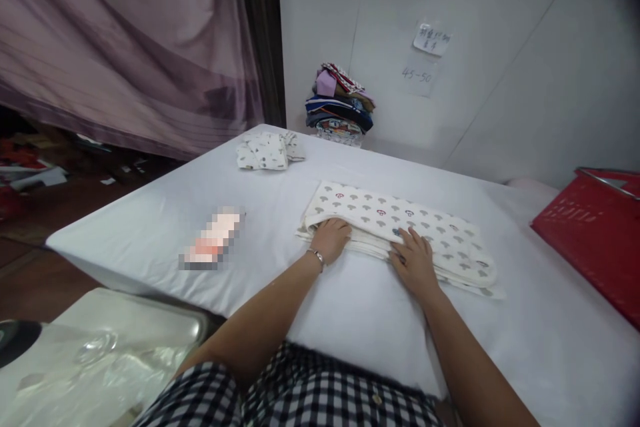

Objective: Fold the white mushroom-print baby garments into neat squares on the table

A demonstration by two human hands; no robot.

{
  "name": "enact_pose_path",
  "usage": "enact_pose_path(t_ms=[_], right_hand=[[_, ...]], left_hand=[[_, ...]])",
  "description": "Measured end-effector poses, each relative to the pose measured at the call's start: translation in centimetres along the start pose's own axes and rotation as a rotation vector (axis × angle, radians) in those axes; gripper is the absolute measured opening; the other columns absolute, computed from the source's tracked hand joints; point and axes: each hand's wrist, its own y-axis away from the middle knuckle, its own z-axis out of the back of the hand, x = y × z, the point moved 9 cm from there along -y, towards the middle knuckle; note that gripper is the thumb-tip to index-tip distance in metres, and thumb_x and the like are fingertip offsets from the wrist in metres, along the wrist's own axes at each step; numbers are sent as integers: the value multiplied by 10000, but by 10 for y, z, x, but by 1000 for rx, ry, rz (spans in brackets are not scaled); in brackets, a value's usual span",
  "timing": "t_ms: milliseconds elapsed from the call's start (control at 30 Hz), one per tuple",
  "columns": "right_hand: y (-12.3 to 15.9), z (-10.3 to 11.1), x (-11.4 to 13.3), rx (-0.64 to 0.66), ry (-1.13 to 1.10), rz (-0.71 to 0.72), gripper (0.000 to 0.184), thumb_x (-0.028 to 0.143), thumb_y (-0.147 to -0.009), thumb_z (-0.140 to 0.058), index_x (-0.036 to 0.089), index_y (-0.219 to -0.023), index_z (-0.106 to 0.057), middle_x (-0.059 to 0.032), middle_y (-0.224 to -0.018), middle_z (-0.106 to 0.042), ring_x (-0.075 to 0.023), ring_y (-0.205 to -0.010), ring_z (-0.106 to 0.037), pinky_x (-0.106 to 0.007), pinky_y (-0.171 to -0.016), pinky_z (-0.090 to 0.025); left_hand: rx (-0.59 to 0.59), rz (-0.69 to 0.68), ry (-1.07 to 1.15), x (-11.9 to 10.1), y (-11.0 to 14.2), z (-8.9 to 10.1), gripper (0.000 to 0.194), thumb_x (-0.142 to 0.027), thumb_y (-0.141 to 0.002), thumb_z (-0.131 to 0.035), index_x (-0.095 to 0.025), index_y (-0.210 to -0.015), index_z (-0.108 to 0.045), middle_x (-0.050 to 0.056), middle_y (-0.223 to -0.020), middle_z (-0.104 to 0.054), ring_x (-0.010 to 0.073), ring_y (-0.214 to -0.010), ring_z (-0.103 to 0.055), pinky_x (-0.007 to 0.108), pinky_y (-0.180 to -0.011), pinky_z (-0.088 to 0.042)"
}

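Note:
A white cloth (400, 217) printed with grey mushrooms and a few red and blue ones lies folded into a long, layered strip on the white-covered table. At its near edge, toward the left end, my left hand (331, 240) rests on the lower layers with the fingers lying against the raised top fold; some fingertips are partly hidden. My right hand (415, 263) is farther along the same edge, fingers spread and touching the top layer. Nothing is visibly gripped in either hand.
The white tabletop (150, 227) bears another folded printed cloth (265, 151) and a pixelated object (213, 240). A red bag or case (590, 233) stands at the right. Folded clothes (340, 103) are stacked by the wall. A pale tray-like surface with clear plastic (95, 353) sits lower left.

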Motion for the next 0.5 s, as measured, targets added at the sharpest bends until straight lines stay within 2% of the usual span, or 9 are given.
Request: enact_pose_path(t_ms=[133, 267, 500], right_hand=[[-1, -4, -3, -14, -22, -12, 235, 303, -871, -443, 223, -874, -664, -83, -1274, -517, -303, -1261, -337, -558, -973, -260], [-3, -3, -2, -11, -38, -22, 263, 264, -902, -391, 203, -842, -639, -78, -1266, -524, -282, -1269, -332, -523, -985, -266], [-4, 2, -2, -42, -102, -49, 244, 218, -908, -339, 183, -858, -575, -97, -1307, -482, -249, -1295, -299, -484, -995, -269]], left_hand=[[21, -26, 62, 2, 2, 0, 173, -226, -828, -542, -214, -983, -618, 41, -1063, -606, 200, -1042, -489, 359, -893, -389], [24, -50, 85, 3, 1, -1, 191, -235, -825, -548, -200, -1000, -617, 50, -1078, -602, 197, -1050, -489, 358, -907, -391], [-3, -32, 37, 3, -1, -2, 171, -240, -872, -470, -199, -873, -637, 42, -951, -625, 188, -961, -516, 345, -850, -413]])
